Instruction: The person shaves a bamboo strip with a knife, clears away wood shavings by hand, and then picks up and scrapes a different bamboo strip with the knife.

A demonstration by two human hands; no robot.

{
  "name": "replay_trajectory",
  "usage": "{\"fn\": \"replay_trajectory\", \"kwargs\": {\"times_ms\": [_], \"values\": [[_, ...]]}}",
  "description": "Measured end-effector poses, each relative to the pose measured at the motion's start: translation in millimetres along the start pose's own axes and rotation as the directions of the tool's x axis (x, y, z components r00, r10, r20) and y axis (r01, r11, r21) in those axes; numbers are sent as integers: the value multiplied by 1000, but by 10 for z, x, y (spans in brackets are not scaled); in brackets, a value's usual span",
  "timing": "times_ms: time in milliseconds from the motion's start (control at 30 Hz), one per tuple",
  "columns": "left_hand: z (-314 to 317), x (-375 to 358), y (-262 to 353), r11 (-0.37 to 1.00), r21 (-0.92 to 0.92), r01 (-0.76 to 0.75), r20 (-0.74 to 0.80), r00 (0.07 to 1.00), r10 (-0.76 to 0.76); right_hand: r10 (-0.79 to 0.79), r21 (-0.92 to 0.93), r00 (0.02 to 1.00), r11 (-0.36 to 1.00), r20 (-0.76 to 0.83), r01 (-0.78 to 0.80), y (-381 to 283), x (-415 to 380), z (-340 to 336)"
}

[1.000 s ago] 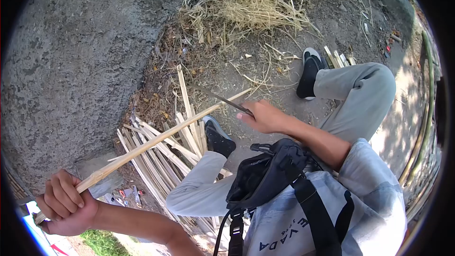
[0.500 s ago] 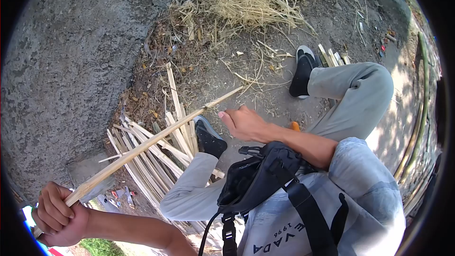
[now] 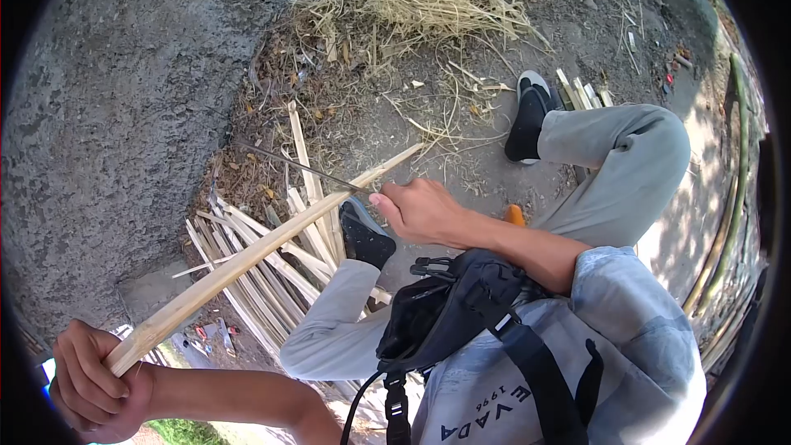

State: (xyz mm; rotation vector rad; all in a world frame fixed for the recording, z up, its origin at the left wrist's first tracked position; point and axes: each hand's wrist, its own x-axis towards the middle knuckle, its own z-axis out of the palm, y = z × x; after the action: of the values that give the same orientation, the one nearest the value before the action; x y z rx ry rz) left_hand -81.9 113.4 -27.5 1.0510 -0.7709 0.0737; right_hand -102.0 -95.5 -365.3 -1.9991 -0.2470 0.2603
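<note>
My left hand (image 3: 99, 383), at the lower left, is closed around the thick end of a long pale bamboo strip (image 3: 247, 259). The strip slants up across my lap, and its thin tip reaches over the dirt ahead. My right hand (image 3: 424, 213) is closed on a knife, its handle hidden by the fingers. The long, thin dark blade (image 3: 301, 166) points up and left. It crosses the strip near the tip end; whether it is cutting in cannot be made out.
Split bamboo strips (image 3: 255, 288) lie piled beside my left foot. A heap of shavings (image 3: 437, 0) lies ahead, a rough concrete block (image 3: 124, 115) at left. An orange object (image 3: 515, 214) shows by my right forearm. Long poles (image 3: 729, 198) lie at right.
The blade, seen nearly end-on before, now shows its length pointing up and left across the strip. My left hand has shifted slightly lower, with the strip turned a little.
</note>
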Motion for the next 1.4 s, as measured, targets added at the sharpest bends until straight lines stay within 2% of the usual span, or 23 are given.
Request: {"fn": "replay_trajectory", "kwargs": {"times_ms": [100,200,300,400,433,467,533,567,633,700,800,833,933,1000,1067,1100,1167,1233,1333,1400], "values": [[65,38,-27,1000,19,-4,52,999,3,242,-12,970,970,-4,-242,511,64,187],[95,51,-73,999,32,-37,63,997,35,242,-12,970,970,8,-242,548,60,184],[49,22,-17,997,61,-56,-27,998,58,88,-21,995,996,50,-87,205,-14,91],[-33,6,75,997,76,32,19,999,-34,168,24,983,986,-71,-167,550,-5,319],[-87,-33,129,998,64,14,-54,999,-10,196,-13,979,980,-54,-197,773,3,399],[-86,-57,152,998,64,22,-47,999,-19,222,-54,974,973,-41,-224,1054,10,476],[-105,-57,154,997,59,44,-30,999,-42,237,-88,971,967,-38,-239,991,100,366],[-127,-81,148,990,130,-56,-65,996,65,227,-90,974,969,-28,-228,942,91,379],[-166,-143,180,892,401,-208,-269,905,331,210,-76,978,975,12,-209,639,0,287],[-166,-143,140,970,218,-111,-76,989,130,178,-44,983,983,41,-176,453,-45,225],[-289,-150,287,992,117,-42,-95,994,53,373,-52,927,926,-38,-375,1444,32,698],[-247,-140,253,998,61,-15,-90,996,21,352,-83,936,932,-18,-352,1440,62,626],[-226,-98,179,997,80,-9,-34,999,12,274,-165,962,949,16,-267,1316,81,477],[-283,-153,242,996,89,-26,-92,995,34,185,-204,983,962,-2,-181,1065,52,473],[-304,-153,241,996,87,-34,-100,994,43,171,-139,985,976,28,-166,863,8,434],[-289,-139,224,985,145,-97,-130,985,116,169,-99,984,982,49,-164,806,-49,472],[-297,-141,208,986,147,-83,-109,989,100,354,-198,935,917,-2,-348,1287,-50,642],[-281,-92,198,985,149,-82,-77,993,95,449,-302,893,851,-4,-429,2223,-193,748],[-197,-82,168,980,184,-76,-94,991,94,472,-282,881,846,4,-452,1984,-74,694],[-179,-116,146,979,165,-117,-103,985,135,380,-218,925,904,11,-369,1439,10,531]]}}
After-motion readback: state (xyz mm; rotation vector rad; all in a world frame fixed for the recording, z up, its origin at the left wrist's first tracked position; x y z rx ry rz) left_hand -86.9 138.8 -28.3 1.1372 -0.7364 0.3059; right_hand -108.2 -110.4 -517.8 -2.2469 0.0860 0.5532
